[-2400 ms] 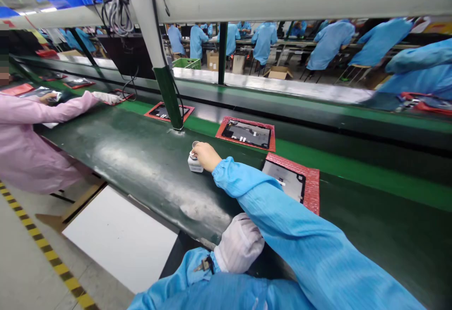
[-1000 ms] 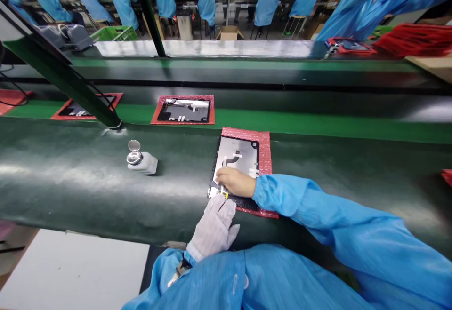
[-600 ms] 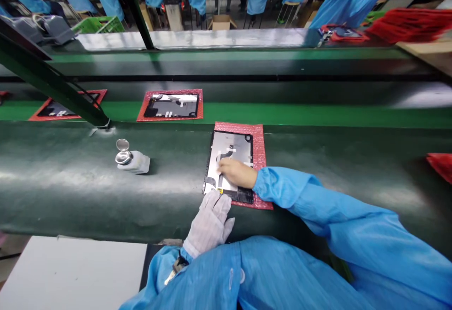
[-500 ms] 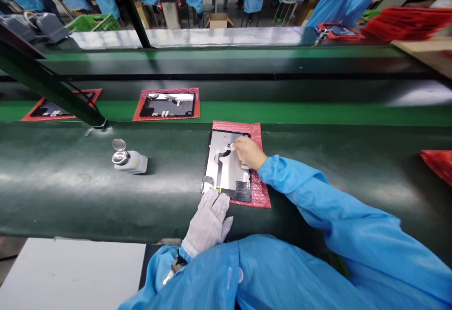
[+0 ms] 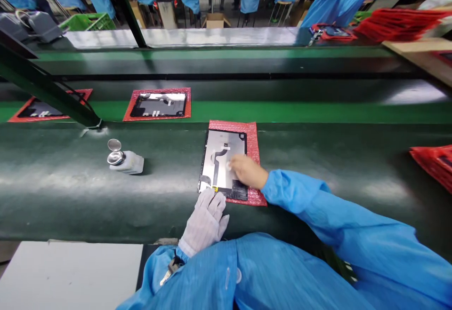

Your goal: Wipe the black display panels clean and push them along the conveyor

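Observation:
A tablet display panel [image 5: 231,143], silver-backed with a black frame, lies on a red bubble-wrap bag [image 5: 252,138] on the dark green bench. My left hand [image 5: 204,223], in a white glove, rests flat with fingers stretched out, its fingertips at the panel's lower left edge by a small yellow piece. Over the right half of the panel is my bare right hand [image 5: 247,170], slightly blurred. Its fingers pinch a small white wad [image 5: 229,165] against the silver back. A dark flex cable [image 5: 216,164] runs down the panel to the left of that hand.
A white dispenser bottle [image 5: 130,162] with its metal lid raised stands left. Behind, another panel [image 5: 158,105] lies on red wrap on the green belt [image 5: 300,111]. A slanted green post [image 5: 79,110] rises at left. More red bags [image 5: 436,162] lie at right.
My right hand has moved down the panel towards me with the white wad, uncovering a white strip near the top. The left hand stays at the lower edge. The view has shifted slightly.

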{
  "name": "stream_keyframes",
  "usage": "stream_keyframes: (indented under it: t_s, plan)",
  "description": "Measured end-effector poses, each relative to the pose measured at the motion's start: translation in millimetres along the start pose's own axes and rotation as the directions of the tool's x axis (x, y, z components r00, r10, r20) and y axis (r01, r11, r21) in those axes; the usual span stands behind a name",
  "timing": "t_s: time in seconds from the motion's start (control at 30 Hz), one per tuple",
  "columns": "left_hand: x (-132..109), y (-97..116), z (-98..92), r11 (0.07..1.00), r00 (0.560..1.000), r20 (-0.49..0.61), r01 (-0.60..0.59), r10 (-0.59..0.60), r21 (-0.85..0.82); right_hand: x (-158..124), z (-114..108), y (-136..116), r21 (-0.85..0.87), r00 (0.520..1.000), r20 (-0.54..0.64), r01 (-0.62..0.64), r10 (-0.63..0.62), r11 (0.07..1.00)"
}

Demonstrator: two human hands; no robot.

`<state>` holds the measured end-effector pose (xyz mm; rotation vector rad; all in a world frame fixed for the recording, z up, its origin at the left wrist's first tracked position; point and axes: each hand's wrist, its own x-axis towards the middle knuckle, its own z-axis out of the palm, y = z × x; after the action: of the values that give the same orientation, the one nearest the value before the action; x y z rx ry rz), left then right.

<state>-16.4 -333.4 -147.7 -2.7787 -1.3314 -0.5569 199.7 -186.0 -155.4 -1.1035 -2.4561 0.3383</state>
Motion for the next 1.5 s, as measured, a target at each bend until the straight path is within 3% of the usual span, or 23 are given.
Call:
stream_keyframes:
  t_s: [0.1,0.2,0.27,0.33,0.4,0.43,0.5,0.6,0.67,0.8,0.97,1.13,1.2,1.23,1.27,1.33,1.37,1.43,1.5]
  plan:
    - [0,0,0.7,1.0,1.0,0.003,-0.001,0.001,0.001,-4,1,-11,0.013,0.994,0.09,0.068,-0.069,0.998]
    - [1,1,-1.6,1.0,0.999,0.034,-0.002,0.002,-0.01,12,-5,-6,-0.11,0.99,0.033,-0.133,0.137,0.985]
    - [1,1,-2.1,1.0,1.0,0.03,-0.003,0.003,-0.012,20,-4,-9,-0.111,0.989,0.022,-0.142,0.146,0.984]
    - [1,1,-1.2,1.0,1.0,0.008,-0.002,0.002,-0.014,17,1,-22,0.002,0.993,0.1,0.065,-0.065,0.998]
    - [0,1,0.1,1.0,1.0,-0.006,-0.001,0.001,-0.019,9,6,-34,0.134,0.94,0.166,0.277,-0.297,0.951]
    - [0,1,0.5,1.0,1.0,-0.001,-0.001,0.001,-0.021,5,6,-36,0.161,0.922,0.18,0.317,-0.343,0.935]
    - [0,0,0.6,1.0,1.0,0.02,-0.002,0.002,-0.022,3,3,-29,0.111,0.951,0.161,0.25,-0.265,0.962]
    - [0,0,-0.2,1.0,0.999,0.04,0.001,0.0,-0.031,6,-7,-12,-0.019,0.998,0.06,0.019,-0.018,1.0]
    - [0,0,-0.2,0.999,0.999,0.036,0.008,-0.006,-0.042,6,-12,-7,0.004,0.995,0.088,0.05,-0.05,0.999]
    - [1,0,-0.1,0.999,0.999,0.033,0.01,-0.009,-0.045,-2,-20,-8,0.17,0.931,0.207,0.27,-0.302,0.948]
    - [5,0,-7.3,1.0,0.998,0.07,0.002,-0.001,-0.014,-7,-26,1,0.067,0.97,0.138,0.192,-0.199,0.979]
    - [20,4,-24.4,0.997,0.99,0.139,-0.023,0.013,0.076,-25,-39,-1,0.146,0.942,0.208,0.237,-0.264,0.961]
    - [37,6,-28.1,0.992,0.986,0.166,-0.021,-0.001,0.128,-31,-47,1,0.221,0.981,0.117,0.123,-0.152,0.968]
    - [47,7,-28.0,0.989,0.983,0.184,-0.021,-0.007,0.147,-33,-50,2,0.284,0.999,0.027,0.025,-0.034,0.959]
    - [59,6,-26.5,0.987,0.979,0.205,-0.024,-0.009,0.157,-34,-51,4,0.379,0.99,-0.068,-0.087,0.121,0.921]
    - [84,5,-19.8,0.989,0.966,0.258,-0.045,0.006,0.143,-34,-46,6,0.654,0.881,-0.131,-0.267,0.454,0.708]
    - [95,3,-15.6,0.991,0.956,0.292,-0.059,0.022,0.119,-34,-41,6,0.784,0.812,-0.076,-0.309,0.578,0.538]
    - [111,-1,-7.9,0.995,0.939,0.34,-0.073,0.045,0.069,-34,-30,7,0.932,0.709,0.089,-0.307,0.699,0.192]
    - [120,-5,-3.7,0.997,0.941,0.335,-0.072,0.056,0.035,-34,-19,7,0.968,0.654,0.182,-0.249,0.734,-0.019]
